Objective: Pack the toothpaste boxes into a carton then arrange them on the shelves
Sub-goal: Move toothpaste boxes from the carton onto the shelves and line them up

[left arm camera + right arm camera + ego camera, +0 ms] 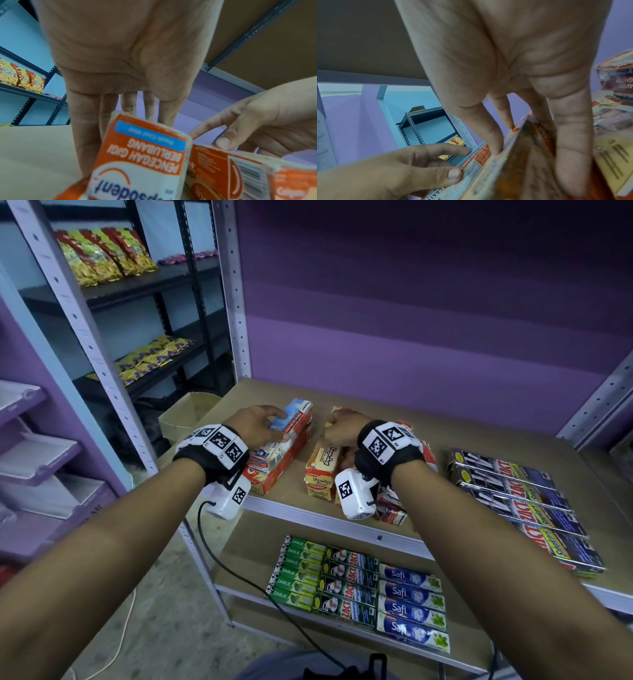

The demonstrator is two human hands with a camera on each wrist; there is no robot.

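Observation:
Two stacks of toothpaste boxes lie on the brown shelf board. My left hand reaches over the red and white Pepsodent box on top of the left stack, fingers on its far side and thumb on the near side. The left wrist view shows that Pepsodent box close under my left hand. My right hand grips the orange and yellow Colgate box beside it. In the right wrist view my right hand straddles the tilted Colgate box, thumb on one face and fingers on the other.
Dark ZACT boxes lie in a row at the right of the same shelf. The lower shelf holds green Darlie boxes, green ZACT boxes and blue Safi boxes. An open carton stands on the floor left of the shelf post.

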